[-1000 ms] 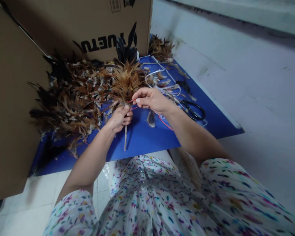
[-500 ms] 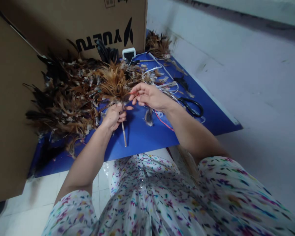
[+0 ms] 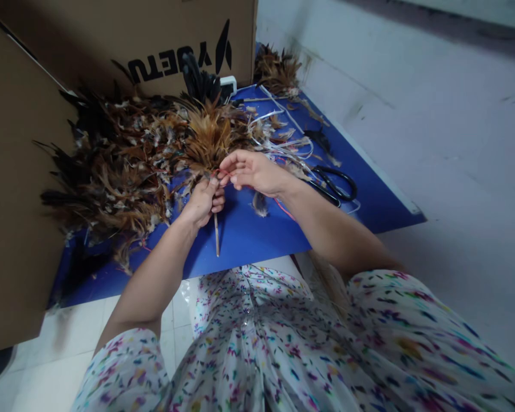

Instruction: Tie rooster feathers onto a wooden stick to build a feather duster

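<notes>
My left hand (image 3: 203, 201) is closed round the thin stick of a feather duster (image 3: 210, 134), just under its brown and black feathers. The bare end of the stick (image 3: 217, 237) points toward me. Close by on the right, my right hand (image 3: 253, 170) pinches a red string (image 3: 225, 173) at the base of the feathers. More of this string (image 3: 285, 210) trails out on the table below my right wrist. A small grey feather (image 3: 260, 204) lies under my right hand.
A big heap of loose feathers (image 3: 111, 171) covers the left of the blue table (image 3: 257, 240). Black-handled scissors (image 3: 339, 186) and white plastic strips (image 3: 289, 120) lie on the right. Cardboard boxes (image 3: 90, 34) stand behind and left; a wall (image 3: 412, 126) borders the right. Another feather bundle (image 3: 277, 68) sits at the back.
My right hand has moved slightly left, bringing the red string against the base of the feathers. The duster's head has tipped a little, showing its black feathers higher. My left hand keeps its hold.
</notes>
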Demonstrator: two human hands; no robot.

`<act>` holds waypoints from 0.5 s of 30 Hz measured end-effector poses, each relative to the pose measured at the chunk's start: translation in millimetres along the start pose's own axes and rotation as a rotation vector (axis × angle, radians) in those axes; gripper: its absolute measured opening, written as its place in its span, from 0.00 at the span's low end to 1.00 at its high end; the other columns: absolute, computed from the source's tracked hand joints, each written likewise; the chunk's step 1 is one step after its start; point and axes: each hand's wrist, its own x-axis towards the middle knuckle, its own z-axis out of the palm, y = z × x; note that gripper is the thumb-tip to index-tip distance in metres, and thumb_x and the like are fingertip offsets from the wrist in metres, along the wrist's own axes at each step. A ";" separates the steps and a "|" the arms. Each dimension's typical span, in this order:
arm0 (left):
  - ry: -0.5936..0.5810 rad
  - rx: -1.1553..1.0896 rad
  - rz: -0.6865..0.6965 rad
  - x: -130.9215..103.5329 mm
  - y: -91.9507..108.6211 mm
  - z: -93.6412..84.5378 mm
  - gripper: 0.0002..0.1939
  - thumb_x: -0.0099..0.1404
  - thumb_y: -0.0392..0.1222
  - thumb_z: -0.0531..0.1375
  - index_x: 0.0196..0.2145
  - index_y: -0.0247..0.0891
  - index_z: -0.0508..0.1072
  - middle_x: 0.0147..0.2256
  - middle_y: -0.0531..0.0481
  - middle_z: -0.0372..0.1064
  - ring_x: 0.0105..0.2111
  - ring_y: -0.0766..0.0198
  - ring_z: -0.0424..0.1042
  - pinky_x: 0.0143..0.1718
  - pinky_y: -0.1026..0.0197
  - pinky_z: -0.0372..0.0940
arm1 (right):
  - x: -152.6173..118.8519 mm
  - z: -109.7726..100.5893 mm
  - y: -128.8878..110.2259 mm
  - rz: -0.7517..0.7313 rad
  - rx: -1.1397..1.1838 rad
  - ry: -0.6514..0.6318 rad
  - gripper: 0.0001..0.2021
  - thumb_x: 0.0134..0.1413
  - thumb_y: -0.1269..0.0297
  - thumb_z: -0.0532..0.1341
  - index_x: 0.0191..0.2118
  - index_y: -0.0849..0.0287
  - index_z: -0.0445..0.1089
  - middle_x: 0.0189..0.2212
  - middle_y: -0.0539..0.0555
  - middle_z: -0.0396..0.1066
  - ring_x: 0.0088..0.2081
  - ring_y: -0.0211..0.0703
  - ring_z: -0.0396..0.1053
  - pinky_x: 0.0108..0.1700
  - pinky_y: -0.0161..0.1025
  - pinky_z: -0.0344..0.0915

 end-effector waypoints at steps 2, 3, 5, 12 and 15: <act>0.040 -0.011 0.011 -0.2 2.9 -1.3 0.12 0.69 0.43 0.61 0.33 0.38 0.60 0.22 0.61 0.51 0.15 0.79 0.48 0.14 0.75 0.41 | -1.1 -7.7 -4.1 -0.024 -0.086 0.036 0.15 0.43 0.82 0.65 0.38 0.60 0.70 0.35 0.51 0.75 0.37 0.36 0.73 0.31 0.30 0.67; 0.063 -0.010 0.019 -0.3 4.6 -2.1 0.13 0.69 0.42 0.59 0.32 0.38 0.58 0.22 0.61 0.51 0.15 0.79 0.48 0.14 0.75 0.41 | -1.5 -12.4 -6.2 -0.039 -0.147 0.047 0.15 0.42 0.82 0.66 0.36 0.60 0.71 0.35 0.50 0.75 0.36 0.36 0.72 0.33 0.31 0.68; 0.103 -0.003 0.042 -0.4 8.5 -3.7 0.12 0.72 0.39 0.55 0.31 0.39 0.57 0.21 0.61 0.52 0.15 0.79 0.48 0.14 0.75 0.40 | -1.8 -22.8 -9.9 -0.053 -0.284 0.052 0.14 0.40 0.82 0.68 0.34 0.59 0.73 0.33 0.50 0.75 0.33 0.35 0.71 0.35 0.32 0.69; 0.134 -0.033 0.133 -0.6 21.4 -11.8 0.12 0.72 0.37 0.53 0.29 0.37 0.58 0.20 0.60 0.51 0.14 0.79 0.46 0.14 0.75 0.40 | -1.9 -56.9 -16.3 -0.064 -0.503 0.006 0.06 0.45 0.77 0.68 0.28 0.58 0.78 0.20 0.47 0.72 0.23 0.33 0.65 0.28 0.34 0.64; 0.150 -0.051 0.164 0.8 24.7 -16.6 0.12 0.71 0.37 0.55 0.28 0.37 0.59 0.19 0.60 0.52 0.13 0.79 0.46 0.13 0.75 0.40 | -4.5 -69.6 -21.3 -0.091 -0.482 0.097 0.07 0.46 0.77 0.69 0.27 0.58 0.77 0.20 0.47 0.71 0.23 0.33 0.65 0.29 0.34 0.64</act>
